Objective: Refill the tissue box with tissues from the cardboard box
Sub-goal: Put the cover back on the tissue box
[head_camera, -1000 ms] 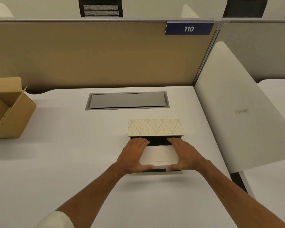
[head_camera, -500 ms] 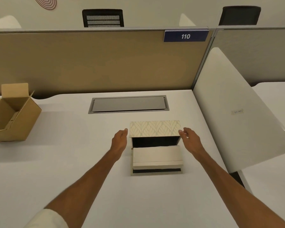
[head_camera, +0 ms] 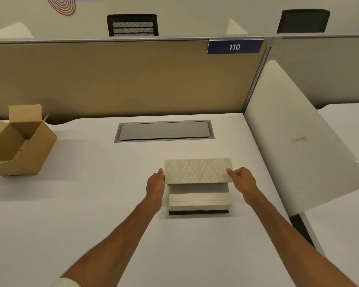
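Both hands have moved off the tissue stack and out to the ends of the patterned lid [head_camera: 197, 170], which now tilts forward over the tissue box [head_camera: 198, 213] where half a second ago it stood more upright. Left hand [head_camera: 155, 185] presses its fingertips against the lid's left edge; right hand [head_camera: 241, 179] pinches the right edge between thumb and curled fingers. Both grip the lid, neither is slack. Tissues [head_camera: 199, 196] sit as a white stack inside the box, which rests on the white desk [head_camera: 91, 204] directly ahead, near the right side. Lid's long axis runs left to right, square to both forearms, hinge line along the far side; the free edge hangs above the stack and points toward the person. Judgement: closing means swinging that edge down and toward the body, both hands equally placed. Cardboard box [head_camera: 19, 141] stands well apart at far left, flaps open, contents not visible.
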Available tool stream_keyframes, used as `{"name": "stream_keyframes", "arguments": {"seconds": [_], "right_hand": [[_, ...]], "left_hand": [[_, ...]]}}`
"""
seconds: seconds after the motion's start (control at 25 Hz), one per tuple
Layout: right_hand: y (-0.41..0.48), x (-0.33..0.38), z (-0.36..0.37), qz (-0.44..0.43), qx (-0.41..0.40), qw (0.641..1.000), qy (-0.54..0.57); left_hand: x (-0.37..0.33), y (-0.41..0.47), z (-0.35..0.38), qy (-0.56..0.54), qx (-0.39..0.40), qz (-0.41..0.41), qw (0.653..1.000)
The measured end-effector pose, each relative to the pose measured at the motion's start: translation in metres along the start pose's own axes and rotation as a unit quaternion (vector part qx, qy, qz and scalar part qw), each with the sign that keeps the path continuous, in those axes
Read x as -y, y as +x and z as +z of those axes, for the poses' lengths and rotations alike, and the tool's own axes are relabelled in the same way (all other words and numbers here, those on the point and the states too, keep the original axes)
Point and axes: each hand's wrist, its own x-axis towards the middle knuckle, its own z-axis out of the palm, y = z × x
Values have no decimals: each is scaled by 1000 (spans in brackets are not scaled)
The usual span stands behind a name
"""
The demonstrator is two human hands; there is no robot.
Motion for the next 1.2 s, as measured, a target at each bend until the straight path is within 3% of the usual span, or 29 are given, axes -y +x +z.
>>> {"name": "stream_keyframes", "arguments": {"seconds": [0.16, 0.36, 0.64, 0.88, 1.2], "right_hand": [[-19, 1, 3, 59, 5, 994, 91], [-33, -2, 7, 179, 55, 946, 263], [-39, -13, 13, 273, 42, 905, 323], [-46, -4, 32, 280, -38, 871, 402], [-35, -4, 34, 270, -31, 861, 429]], "left_hand": [[4, -11, -1, -151, -8, -140, 979], [0, -22, 2, -255, 16, -229, 939], [8, -19, 14, -242, 63, -219, 943], [4, -22, 16, -221, 81, -218, 947], [3, -25, 12, -212, 72, -225, 948]]}}
